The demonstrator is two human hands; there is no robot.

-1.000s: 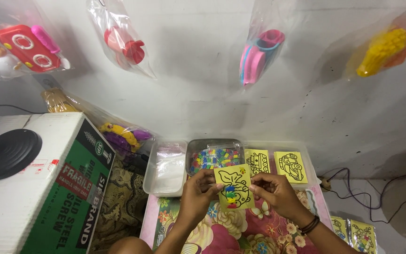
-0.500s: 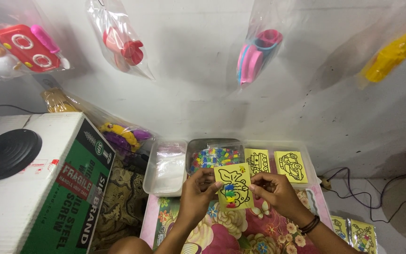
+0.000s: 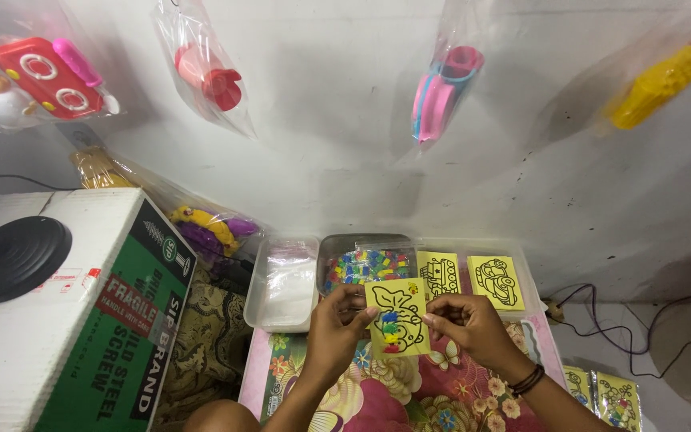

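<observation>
My left hand (image 3: 336,328) holds the left edge of a small yellow card (image 3: 397,318) printed with a black outline drawing, part of it filled with coloured bits. My right hand (image 3: 469,324) pinches the card's right edge with fingertips on its face. The card is held upright above a flowered pink cloth (image 3: 409,388). Just behind it stands a clear tray of small multicoloured pieces (image 3: 361,264), and two more yellow outline cards (image 3: 439,274) (image 3: 496,281) lie to its right.
An empty clear plastic container (image 3: 285,282) sits left of the tray. A large white and green cardboard box (image 3: 81,312) with a black round stand (image 3: 11,256) on it fills the left. Bagged toys (image 3: 441,88) hang on the wall. Cables (image 3: 601,320) lie at right.
</observation>
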